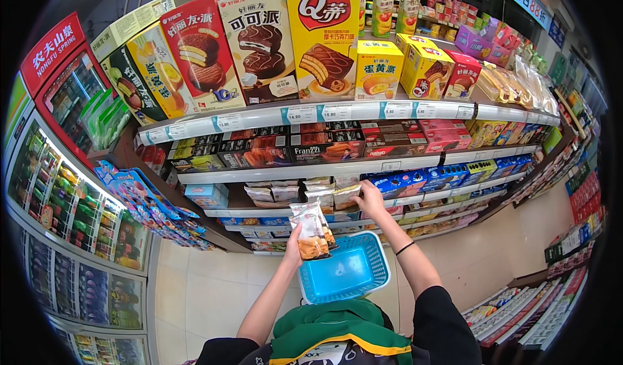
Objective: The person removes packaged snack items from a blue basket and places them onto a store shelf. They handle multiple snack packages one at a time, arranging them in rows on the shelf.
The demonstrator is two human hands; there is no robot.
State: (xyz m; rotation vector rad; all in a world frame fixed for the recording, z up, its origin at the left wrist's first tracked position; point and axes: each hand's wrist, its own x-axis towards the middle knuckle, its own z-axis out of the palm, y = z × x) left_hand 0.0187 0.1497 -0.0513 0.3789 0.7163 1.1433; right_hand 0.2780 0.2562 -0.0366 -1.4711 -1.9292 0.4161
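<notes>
My left hand (293, 249) holds a few snack packets (311, 236), whitish with brown pictures of food, upright over the left edge of a blue plastic basket (340, 272). My right hand (371, 199) reaches to the shelf, its fingers on the right edge of a gold-coloured packet (346, 197). That packet is at the front of a shelf row of similar small packets (319, 199). More pale packets (272, 192) stand in a group to the left. The basket's inside shows a bare blue bottom; what it rests on is hidden.
Above are shelves of boxed wafers (327, 151) and large pie boxes (258, 48) behind a white price rail (292, 114). Blue biscuit boxes (401, 184) adjoin my right hand. Hanging snack bags (146, 204) and drinks fridges (78, 209) stand left; a low rack (525, 311) is lower right.
</notes>
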